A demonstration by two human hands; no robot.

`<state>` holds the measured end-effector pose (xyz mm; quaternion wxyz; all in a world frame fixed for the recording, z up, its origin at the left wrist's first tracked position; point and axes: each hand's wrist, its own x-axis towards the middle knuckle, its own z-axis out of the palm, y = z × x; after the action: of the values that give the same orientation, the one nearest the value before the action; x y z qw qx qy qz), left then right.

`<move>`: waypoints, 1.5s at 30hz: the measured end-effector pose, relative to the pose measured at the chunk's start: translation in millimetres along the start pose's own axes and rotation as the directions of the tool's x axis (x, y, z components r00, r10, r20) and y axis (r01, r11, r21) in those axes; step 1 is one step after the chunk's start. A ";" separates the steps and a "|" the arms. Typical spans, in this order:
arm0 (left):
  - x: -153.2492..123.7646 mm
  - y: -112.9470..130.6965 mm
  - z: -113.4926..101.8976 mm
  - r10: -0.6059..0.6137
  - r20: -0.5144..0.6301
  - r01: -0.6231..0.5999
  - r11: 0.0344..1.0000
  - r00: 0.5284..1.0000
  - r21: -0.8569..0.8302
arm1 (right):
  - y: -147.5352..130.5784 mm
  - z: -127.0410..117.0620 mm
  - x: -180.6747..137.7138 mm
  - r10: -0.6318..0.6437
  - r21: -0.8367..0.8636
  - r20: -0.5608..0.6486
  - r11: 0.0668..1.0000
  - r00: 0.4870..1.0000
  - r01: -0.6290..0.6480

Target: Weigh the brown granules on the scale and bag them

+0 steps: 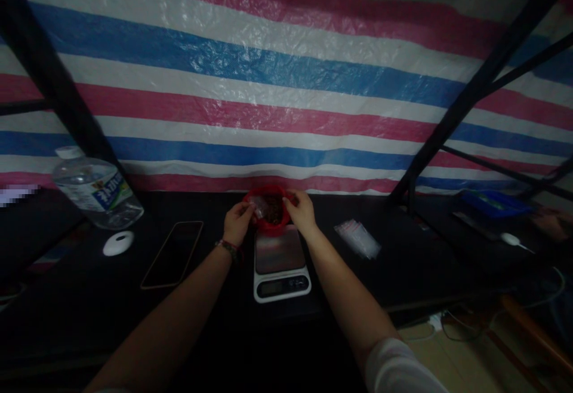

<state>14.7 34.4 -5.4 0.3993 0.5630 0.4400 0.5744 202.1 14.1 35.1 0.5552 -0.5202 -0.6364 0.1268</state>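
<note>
A red bowl (270,229) with small dark reddish-brown pieces (274,205) in it sits just behind a kitchen scale (280,254). My left hand (239,221), a bracelet on its wrist, pinches a small clear plastic bag (258,206) over the bowl's left side. My right hand (301,211) is closed on the bowl's right rim. The scale's metal plate is bare, and its display is too dim to read. A stack of clear zip bags (358,238) lies to the right of my right forearm.
On the left stand a large water bottle (96,190), a white oval object (118,243) and a phone (173,254) on the black table. Black metal posts (441,115) rise on both sides before a striped sheet (268,76). A blue tray (496,203) lies far right, near another person's hand (551,222).
</note>
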 end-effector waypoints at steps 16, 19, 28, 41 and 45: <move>-18.2 8.2 9.7 0.184 0.330 -0.280 0.921 0.926 0.271 | -6.8 6.1 -35.2 -0.198 -0.145 0.389 0.951 0.900 0.272; -18.1 8.5 10.3 0.168 0.321 -0.255 0.934 0.932 0.251 | -4.1 7.2 -35.3 -0.186 -0.148 0.367 0.956 0.912 0.254; -17.7 7.3 8.9 0.154 0.317 -0.242 0.935 0.936 0.260 | -4.1 5.4 -35.3 -0.147 -0.093 0.325 0.978 0.934 0.186; -19.5 9.6 11.2 0.161 0.335 -0.251 0.936 0.928 0.245 | -10.5 2.6 -34.8 -0.076 -0.112 0.352 0.986 0.933 0.122; -20.3 12.8 10.7 0.212 0.369 -0.339 0.883 0.905 0.324 | -10.1 3.8 -35.4 -0.062 -0.222 0.336 0.965 0.940 0.143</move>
<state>26.8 11.9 0.6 0.2619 0.7733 0.3858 0.4296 188.0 -17.1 20.9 0.3806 -0.5220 -0.7564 0.1029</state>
